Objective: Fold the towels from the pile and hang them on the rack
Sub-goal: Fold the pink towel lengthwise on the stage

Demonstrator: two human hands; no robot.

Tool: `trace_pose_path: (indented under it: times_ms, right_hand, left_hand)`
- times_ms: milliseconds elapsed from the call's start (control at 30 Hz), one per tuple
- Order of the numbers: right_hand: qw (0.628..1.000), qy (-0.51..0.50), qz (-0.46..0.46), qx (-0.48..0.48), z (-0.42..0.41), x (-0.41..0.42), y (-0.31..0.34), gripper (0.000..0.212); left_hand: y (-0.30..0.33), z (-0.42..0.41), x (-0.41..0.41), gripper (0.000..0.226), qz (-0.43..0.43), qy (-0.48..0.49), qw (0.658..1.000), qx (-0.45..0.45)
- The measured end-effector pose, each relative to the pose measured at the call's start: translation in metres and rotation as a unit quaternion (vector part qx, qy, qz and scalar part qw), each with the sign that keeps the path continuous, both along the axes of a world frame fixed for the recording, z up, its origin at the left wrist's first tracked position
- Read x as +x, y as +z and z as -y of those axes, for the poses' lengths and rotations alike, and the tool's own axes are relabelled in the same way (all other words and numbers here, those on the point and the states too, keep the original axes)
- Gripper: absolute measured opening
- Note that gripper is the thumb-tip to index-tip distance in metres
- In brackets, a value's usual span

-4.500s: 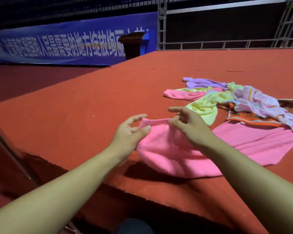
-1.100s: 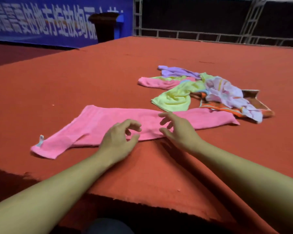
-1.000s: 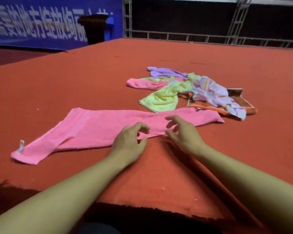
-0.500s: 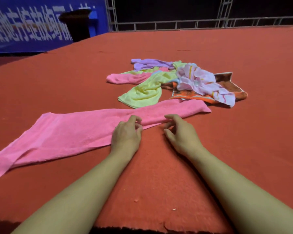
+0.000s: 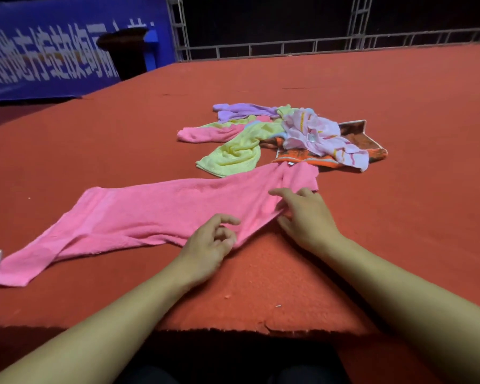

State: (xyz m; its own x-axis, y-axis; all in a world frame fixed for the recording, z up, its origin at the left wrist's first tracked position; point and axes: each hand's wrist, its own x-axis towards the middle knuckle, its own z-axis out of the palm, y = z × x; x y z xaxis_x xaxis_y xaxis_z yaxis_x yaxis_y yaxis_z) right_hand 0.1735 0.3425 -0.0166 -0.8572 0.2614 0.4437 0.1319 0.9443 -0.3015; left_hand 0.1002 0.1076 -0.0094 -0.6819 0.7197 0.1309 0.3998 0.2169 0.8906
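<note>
Covering the whole near field is a red carpeted platform (image 5: 372, 245), its frayed front edge nearest the camera. Far left hangs a blue banner (image 5: 53, 51) with white characters, a dark pedestal (image 5: 125, 54) in front of it, and a grey metal truss railing (image 5: 288, 47) runs along the far edge against a dark hall.

One long pink towel (image 5: 150, 212) lies stretched from near left toward the pile (image 5: 283, 139), a small white tag at its left end. The pile, just beyond its right end, shows about six towels: purple, pink, yellow-green, pale patterned, orange, brown.

Two hands work the towel's near edge. The left hand (image 5: 208, 245) pinches that edge, fingers curled. The right hand (image 5: 305, 214) grips the fabric near its right end, thumb under, fingers on top.
</note>
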Motion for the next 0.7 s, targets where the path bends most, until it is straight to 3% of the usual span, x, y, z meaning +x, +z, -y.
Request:
trace_pose_path:
  times_ms: [100,200,300,367,433,600,700]
  right_hand:
    - [0.993,0.046,-0.031,0.106,0.002,0.052,0.007,0.048]
    - [0.987,0.1,-0.017,0.127,0.005,0.092,0.004,0.045]
    - [0.993,0.119,-0.021,-0.004,-0.002,0.103,-0.001,0.039]
    - [0.986,0.039,-0.114,-0.115,-0.019,0.094,0.001,0.028]
    - [0.974,-0.075,-0.15,-0.154,-0.043,0.076,0.003,0.029]
    - [0.969,-0.172,0.01,-0.176,-0.066,0.036,0.005,0.053]
    - [0.97,-0.171,0.056,-0.164,-0.063,0.027,-0.003,0.052]
  left_hand:
    - [0.004,0.016,0.006,0.043,-0.023,-0.023,0.999,-0.037]
    - [0.009,0.018,0.012,0.034,-0.043,-0.035,0.993,-0.105]
    - [0.019,0.001,0.021,0.025,-0.155,0.024,0.97,-0.186]
    - [0.026,-0.023,0.029,0.021,-0.22,0.085,0.957,-0.169]
    - [0.03,-0.054,0.037,0.022,-0.246,0.116,0.954,-0.127]
    - [-0.001,-0.103,0.055,0.023,-0.255,0.111,0.956,-0.096]
    - [-0.015,-0.105,0.05,0.022,-0.236,0.126,0.96,-0.076]
